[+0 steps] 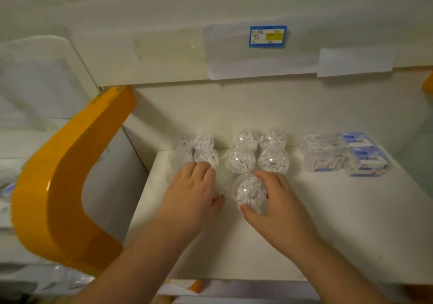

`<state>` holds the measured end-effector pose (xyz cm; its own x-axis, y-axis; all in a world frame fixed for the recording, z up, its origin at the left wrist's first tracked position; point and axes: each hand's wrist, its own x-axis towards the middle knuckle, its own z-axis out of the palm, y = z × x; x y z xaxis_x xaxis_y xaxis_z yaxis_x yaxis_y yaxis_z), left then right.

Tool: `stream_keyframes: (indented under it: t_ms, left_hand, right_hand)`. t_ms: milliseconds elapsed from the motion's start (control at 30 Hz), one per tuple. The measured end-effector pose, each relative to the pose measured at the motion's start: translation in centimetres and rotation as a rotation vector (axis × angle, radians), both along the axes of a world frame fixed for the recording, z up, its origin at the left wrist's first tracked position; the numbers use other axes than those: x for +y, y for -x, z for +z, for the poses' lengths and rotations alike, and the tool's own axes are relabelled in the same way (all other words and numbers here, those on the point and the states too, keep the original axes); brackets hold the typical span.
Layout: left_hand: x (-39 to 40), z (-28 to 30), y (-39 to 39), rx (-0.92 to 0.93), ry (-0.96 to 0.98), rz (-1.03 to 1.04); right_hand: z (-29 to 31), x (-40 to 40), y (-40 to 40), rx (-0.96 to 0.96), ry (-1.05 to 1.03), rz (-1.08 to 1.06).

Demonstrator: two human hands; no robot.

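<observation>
Several clear plastic balls filled with white curled material stand in two groups on a white shelf (328, 221). My right hand (274, 205) grips one such ball (249, 193) in front of the middle group (257, 153), thumb under it and fingers curled round its right side. My left hand (192, 191) covers another clear ball (219, 190) just in front of the left group (199, 151); only a blurred edge of that ball shows, by the thumb, and the fingers curl down over it.
Clear boxes with blue-and-white labels (344, 155) stand at the shelf's right rear. An orange curved bracket (68, 170) borders the shelf on the left. Above hangs a shelf edge with a blue-and-yellow price tag (268, 36) and white paper strips.
</observation>
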<state>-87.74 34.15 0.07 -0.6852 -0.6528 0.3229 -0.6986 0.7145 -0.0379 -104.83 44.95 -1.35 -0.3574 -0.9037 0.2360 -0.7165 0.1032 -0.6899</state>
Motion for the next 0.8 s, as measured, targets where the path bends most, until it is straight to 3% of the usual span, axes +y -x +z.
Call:
stream_keyframes:
  t_ms: [333, 567, 800]
  left_hand:
    - [0.0, -0.2, 0.7, -0.038, 0.054, 0.086]
    - [0.8, 0.2, 0.6, 0.036, 0.008, 0.139]
    - [3.5, 2.6, -1.7, 0.057, 0.065, 0.231]
  right_hand:
    - [-0.6, -1.3, 1.2, 0.127, 0.037, 0.064]
    - [0.5, -1.1, 2.0, 0.202, 0.031, 0.131]
    - [2.6, -0.2, 3.4, 0.063, 0.163, 0.203]
